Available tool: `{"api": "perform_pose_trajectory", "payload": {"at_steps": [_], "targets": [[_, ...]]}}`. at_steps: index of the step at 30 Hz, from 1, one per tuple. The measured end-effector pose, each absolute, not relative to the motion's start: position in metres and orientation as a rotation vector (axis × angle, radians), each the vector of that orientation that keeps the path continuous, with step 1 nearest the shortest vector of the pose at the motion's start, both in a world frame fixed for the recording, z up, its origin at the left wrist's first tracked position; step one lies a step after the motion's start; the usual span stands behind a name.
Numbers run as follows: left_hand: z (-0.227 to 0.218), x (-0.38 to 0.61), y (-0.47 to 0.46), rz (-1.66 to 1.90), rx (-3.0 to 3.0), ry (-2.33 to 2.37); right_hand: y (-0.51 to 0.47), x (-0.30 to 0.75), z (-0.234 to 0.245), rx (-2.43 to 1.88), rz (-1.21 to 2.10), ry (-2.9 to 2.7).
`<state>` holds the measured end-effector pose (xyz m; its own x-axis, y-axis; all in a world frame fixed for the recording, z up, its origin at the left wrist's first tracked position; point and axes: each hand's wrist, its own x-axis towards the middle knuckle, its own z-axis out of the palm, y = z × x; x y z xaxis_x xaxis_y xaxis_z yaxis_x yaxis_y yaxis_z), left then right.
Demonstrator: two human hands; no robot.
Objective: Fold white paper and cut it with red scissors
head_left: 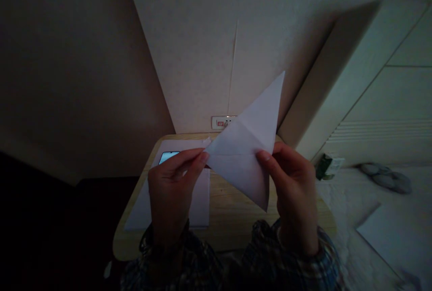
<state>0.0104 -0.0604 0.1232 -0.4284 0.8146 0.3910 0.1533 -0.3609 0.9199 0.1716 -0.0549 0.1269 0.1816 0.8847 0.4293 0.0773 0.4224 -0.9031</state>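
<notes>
A folded sheet of white paper (248, 140) is held up above the small wooden table (232, 212). It has a triangular outline, with crease lines meeting near its middle. My left hand (175, 187) pinches its left corner between thumb and fingers. At the right edge, my right hand (295, 192) grips it with the thumb in front and the fingers behind. One sharp point rises to the upper right and another hangs down. The paper's back side is hidden from me.
Beneath my left hand lie white sheets (199, 201) and a phone (168, 156) with a lit screen. A wall socket (219, 122) is behind the table. On the quilted surface at right are a green-and-white box (329, 167), a grey item (384, 177) and more paper (398, 237).
</notes>
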Motion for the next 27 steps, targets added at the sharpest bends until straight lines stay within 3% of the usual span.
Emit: {"api": "perform_pose_trajectory", "payload": {"at_steps": [11,27], "targets": [[0.121,0.014,-0.059,1.651,1.190,1.225,-0.052,0.177,0.120,-0.990,0.696,-1.357],[0.112,0.005,-0.056,1.693,1.235,1.202,-0.052,0.177,0.120,-1.015,0.686,-1.412]]}}
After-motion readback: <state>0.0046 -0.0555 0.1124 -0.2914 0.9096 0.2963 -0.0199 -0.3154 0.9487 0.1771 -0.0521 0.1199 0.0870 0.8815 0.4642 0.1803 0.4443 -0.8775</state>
